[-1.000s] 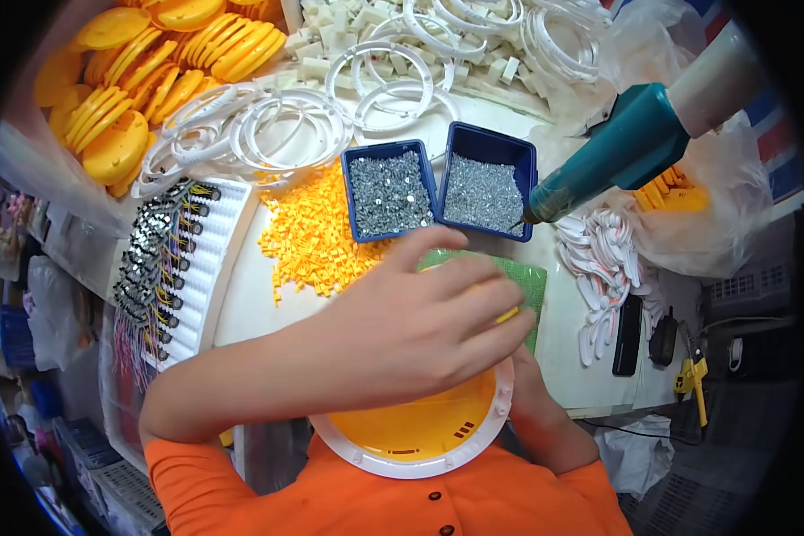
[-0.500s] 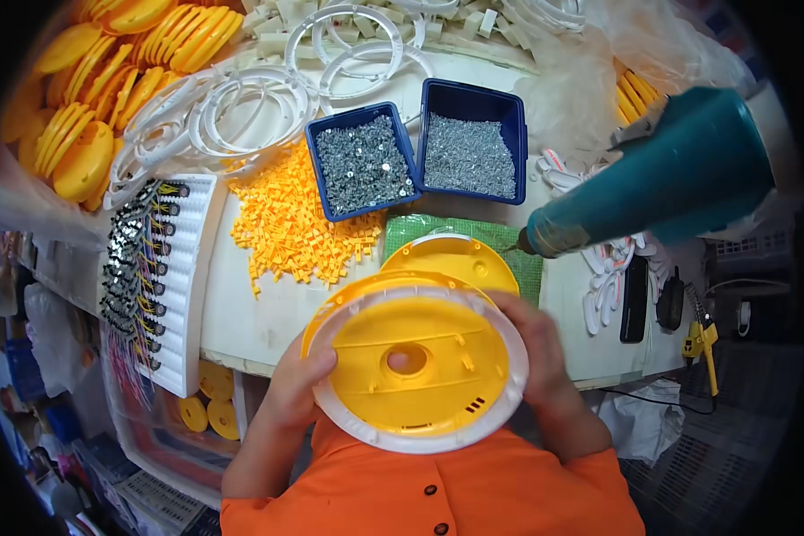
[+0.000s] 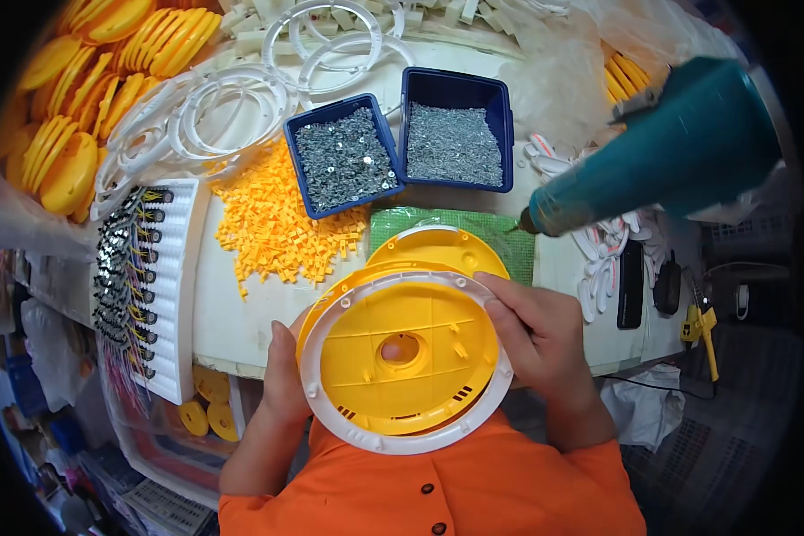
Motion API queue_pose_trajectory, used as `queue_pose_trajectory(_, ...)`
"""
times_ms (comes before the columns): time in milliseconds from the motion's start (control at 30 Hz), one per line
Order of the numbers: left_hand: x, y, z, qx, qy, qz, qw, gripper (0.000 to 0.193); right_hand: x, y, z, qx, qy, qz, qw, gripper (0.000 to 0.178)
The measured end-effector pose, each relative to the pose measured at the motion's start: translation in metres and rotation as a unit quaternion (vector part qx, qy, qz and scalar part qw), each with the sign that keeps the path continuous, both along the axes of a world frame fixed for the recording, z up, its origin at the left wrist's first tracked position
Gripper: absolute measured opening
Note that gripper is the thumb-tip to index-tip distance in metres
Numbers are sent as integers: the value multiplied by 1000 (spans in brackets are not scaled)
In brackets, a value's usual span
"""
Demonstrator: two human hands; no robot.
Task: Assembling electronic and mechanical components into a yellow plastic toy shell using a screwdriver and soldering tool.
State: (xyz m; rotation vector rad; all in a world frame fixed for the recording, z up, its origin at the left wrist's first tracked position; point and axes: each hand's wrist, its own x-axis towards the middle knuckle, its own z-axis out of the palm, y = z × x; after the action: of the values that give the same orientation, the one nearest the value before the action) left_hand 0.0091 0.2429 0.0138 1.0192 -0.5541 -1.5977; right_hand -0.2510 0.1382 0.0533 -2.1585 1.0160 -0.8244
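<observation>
Between my hands, above my lap, is a round yellow plastic cover (image 3: 420, 384), its ribbed inner face tilted up toward me. A white plastic ring (image 3: 402, 444) runs round its rim; at the lower right a dark gap shows between the two. My left hand (image 3: 286, 375) supports the left edge, thumb raised off the ring and fingers mostly hidden behind. A fingertip shows through the central hole. My right hand (image 3: 545, 339) grips the upper right edge, thumb and index finger on the ring. Just beyond lies another yellow cover (image 3: 447, 248) on a green mat (image 3: 523, 259).
A teal power screwdriver (image 3: 661, 161) reaches in from the right, tip over the mat. Blue bins of washers (image 3: 308, 183) and screws (image 3: 505, 134) stand behind loose yellow pieces (image 3: 281, 228). White rings (image 3: 232, 116), wired parts in a foam tray (image 3: 183, 268) and stacked yellow covers (image 3: 71, 170) fill the left.
My right thumb and index finger have come onto the ring's upper right edge. My left thumb has lifted off the ring. The cover has turned a little, and the whole view has shifted slightly.
</observation>
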Motion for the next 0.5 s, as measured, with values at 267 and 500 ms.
queue_pose_trajectory(267,-1,-2,3,-11,-37,-22,999,98,0,-4,0,-23,26,-5,999,25)
queue_pose_trajectory(500,-1,3,-7,-24,12,16,1000,101,-3,0,10,6,82,-53,995,25)
